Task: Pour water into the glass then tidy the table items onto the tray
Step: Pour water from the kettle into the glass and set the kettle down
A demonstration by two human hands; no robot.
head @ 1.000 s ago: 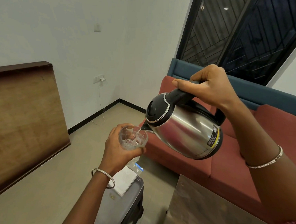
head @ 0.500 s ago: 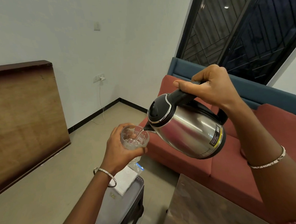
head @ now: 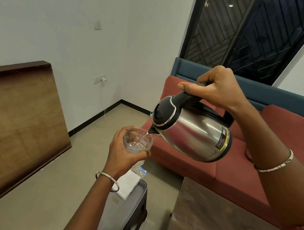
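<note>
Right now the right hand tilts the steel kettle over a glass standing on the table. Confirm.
No: in the head view the left hand holds the glass aloft, not on the table. The right hand does tilt the steel kettle over it.

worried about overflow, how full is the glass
Partly full: water lies below the rim of the glass, and the tilted kettle is pouring into it.
</note>
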